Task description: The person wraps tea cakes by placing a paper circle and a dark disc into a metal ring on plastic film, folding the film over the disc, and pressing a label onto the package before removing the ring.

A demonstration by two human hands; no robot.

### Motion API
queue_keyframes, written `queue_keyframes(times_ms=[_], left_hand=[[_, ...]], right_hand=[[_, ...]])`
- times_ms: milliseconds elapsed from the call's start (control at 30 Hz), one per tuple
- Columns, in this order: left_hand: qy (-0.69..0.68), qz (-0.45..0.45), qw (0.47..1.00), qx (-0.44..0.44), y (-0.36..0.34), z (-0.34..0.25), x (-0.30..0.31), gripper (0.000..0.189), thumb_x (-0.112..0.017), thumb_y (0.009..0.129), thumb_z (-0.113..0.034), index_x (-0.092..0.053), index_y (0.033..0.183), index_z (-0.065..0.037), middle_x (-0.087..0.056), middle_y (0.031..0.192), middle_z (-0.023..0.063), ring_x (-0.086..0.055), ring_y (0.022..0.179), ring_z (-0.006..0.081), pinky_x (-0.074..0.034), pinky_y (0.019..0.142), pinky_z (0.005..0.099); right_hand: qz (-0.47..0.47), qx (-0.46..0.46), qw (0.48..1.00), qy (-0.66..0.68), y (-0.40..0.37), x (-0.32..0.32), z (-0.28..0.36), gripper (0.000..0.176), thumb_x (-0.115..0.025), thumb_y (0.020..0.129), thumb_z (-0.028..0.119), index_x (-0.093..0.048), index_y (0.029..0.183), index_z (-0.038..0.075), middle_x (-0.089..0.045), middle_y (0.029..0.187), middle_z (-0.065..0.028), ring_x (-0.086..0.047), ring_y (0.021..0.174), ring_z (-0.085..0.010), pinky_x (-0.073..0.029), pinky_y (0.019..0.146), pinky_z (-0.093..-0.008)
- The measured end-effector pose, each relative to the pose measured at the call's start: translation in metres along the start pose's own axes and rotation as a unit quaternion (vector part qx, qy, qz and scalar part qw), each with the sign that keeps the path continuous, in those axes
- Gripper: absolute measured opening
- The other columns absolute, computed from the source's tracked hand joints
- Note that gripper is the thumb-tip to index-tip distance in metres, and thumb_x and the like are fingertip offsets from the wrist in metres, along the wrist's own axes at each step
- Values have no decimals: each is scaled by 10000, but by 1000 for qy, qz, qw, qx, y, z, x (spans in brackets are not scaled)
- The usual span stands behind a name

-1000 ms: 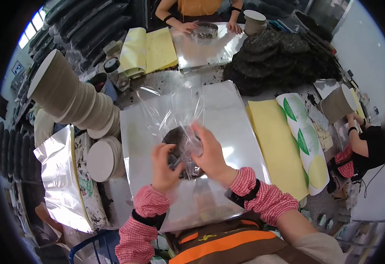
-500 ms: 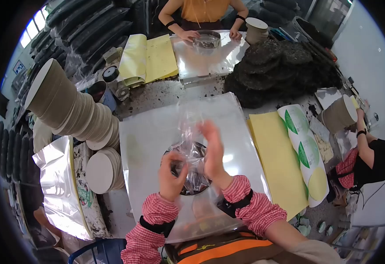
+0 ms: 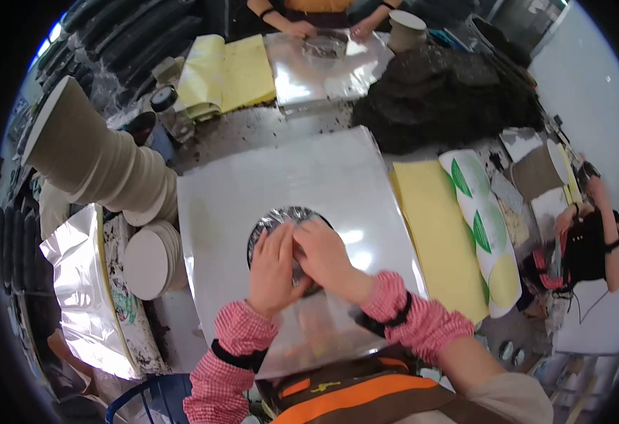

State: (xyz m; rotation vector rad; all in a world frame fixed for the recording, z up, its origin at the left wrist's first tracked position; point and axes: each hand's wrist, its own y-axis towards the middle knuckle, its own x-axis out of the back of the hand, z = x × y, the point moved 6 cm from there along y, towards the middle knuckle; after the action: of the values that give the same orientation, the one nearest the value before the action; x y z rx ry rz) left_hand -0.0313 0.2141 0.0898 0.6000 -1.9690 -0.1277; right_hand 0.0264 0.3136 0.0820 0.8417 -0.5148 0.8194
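Both hands are laid flat on a round dark cake point(image 3: 279, 220) wrapped in shiny clear film. The left hand point(image 3: 272, 270) is pressed on the cake's near left part, with its fingers stretched out and close together. The right hand point(image 3: 323, 256) is pressed on the near right part, with its fingers pointed toward 10 o'clock. The two hands touch each other. Nothing is pinched or gripped; the cake is only pushed down from above. Most of the cake is covered by the hands, and only its rim is seen, from 9 o'clock round to 12 o'clock of the hands.

The cake is set on a big silver sheet point(image 3: 309, 169). A short stack of white round cards point(image 3: 147, 261) is seen at 9 o'clock, and a silver bag point(image 3: 76, 283) is found past it. A yellow sheet point(image 3: 433, 233) is spread at 3 o'clock, with a strip of green round stickers point(image 3: 480, 222) lying on its far side. A tall leaning stack of cards point(image 3: 90, 159) is found at 10 o'clock. A dark heap of cakes point(image 3: 444, 95) is piled at 1 o'clock. Another person's hands point(image 3: 299, 28) are seen at 12 o'clock, far away.
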Motion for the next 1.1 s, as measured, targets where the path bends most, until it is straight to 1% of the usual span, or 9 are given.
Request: queue_keyframes(times_ms=[200, 367, 567, 700, 767, 833, 1000, 1067, 1100], left_hand=[[50, 78, 996, 13, -3, 8, -21, 680, -664, 869, -277, -433, 1429, 32, -468, 1462, 203, -411, 1395, 318, -241, 1183, 468], [96, 86, 992, 14, -5, 8, -22, 705, -652, 880, -275, -386, 1458, 28, -447, 1480, 194, -380, 1410, 340, -228, 1180, 488], [111, 102, 989, 3, -5, 5, -24, 733, -644, 881, -266, -340, 1481, 28, -425, 1494, 190, -360, 1419, 338, -218, 1179, 494], [107, 95, 990, 3, -5, 6, -22, 727, -640, 881, -257, -343, 1480, 28, -424, 1493, 195, -364, 1417, 336, -218, 1179, 494], [108, 96, 990, 6, -5, 7, -22, 728, -642, 880, -262, -346, 1478, 28, -426, 1490, 195, -367, 1414, 336, -219, 1179, 493], [106, 98, 989, 12, -4, 6, -24, 728, -644, 878, -266, -350, 1476, 28, -428, 1488, 195, -371, 1411, 336, -221, 1179, 493], [95, 92, 991, 24, -3, 6, -20, 737, -663, 867, -297, -376, 1463, 26, -436, 1475, 204, -377, 1406, 334, -222, 1182, 489], [95, 97, 989, 53, -3, 5, -18, 724, -659, 873, -315, -393, 1454, 25, -431, 1481, 207, -380, 1404, 328, -225, 1180, 487], [126, 56, 990, 32, -1, -1, -13, 728, -658, 876, -323, -391, 1454, 28, -423, 1487, 208, -378, 1406, 322, -225, 1179, 486]], right_hand=[[-112, -30, 992, 45, -50, 75, -38, 77, -699, 794, 59, -679, 861, 27, -686, 900, -129, -664, 838, -325, -539, 757, -419], [-158, -218, 898, -349, -199, 233, -186, 199, -690, 814, 79, -705, 1009, 42, -705, 1028, -125, -663, 986, -321, -540, 852, -404], [-161, -137, 847, -488, -210, 247, -208, 282, -709, 780, 69, -716, 1062, 52, -706, 1106, -99, -640, 1122, -307, -534, 928, -409], [-184, -117, 853, -473, -213, 244, -215, 211, -713, 808, 79, -726, 1018, 51, -716, 1040, -124, -664, 1039, -341, -546, 879, -392], [-286, -385, 842, -246, -226, 268, -236, 115, -696, 867, 107, -731, 960, 48, -718, 916, -145, -698, 900, -310, -545, 830, -355], [-393, -374, 827, -147, -259, 312, -290, 113, -663, 917, 125, -729, 894, 35, -715, 821, -122, -677, 773, -215, -534, 777, -317], [-723, -371, 580, 58, -363, 413, -298, 213, -579, 943, 76, -613, 1129, -22, -687, 1034, -160, -662, 884, -247, -551, 694, -331], [-689, -326, 641, 91, -283, 344, -268, 333, -547, 973, 137, -540, 1260, -32, -631, 1174, -199, -656, 929, -257, -546, 615, -307], [-463, -238, 823, -228, -279, 284, -315, 471, -551, 976, 171, -453, 1388, -33, -564, 1279, -193, -614, 1044, -282, -564, 739, -341]])
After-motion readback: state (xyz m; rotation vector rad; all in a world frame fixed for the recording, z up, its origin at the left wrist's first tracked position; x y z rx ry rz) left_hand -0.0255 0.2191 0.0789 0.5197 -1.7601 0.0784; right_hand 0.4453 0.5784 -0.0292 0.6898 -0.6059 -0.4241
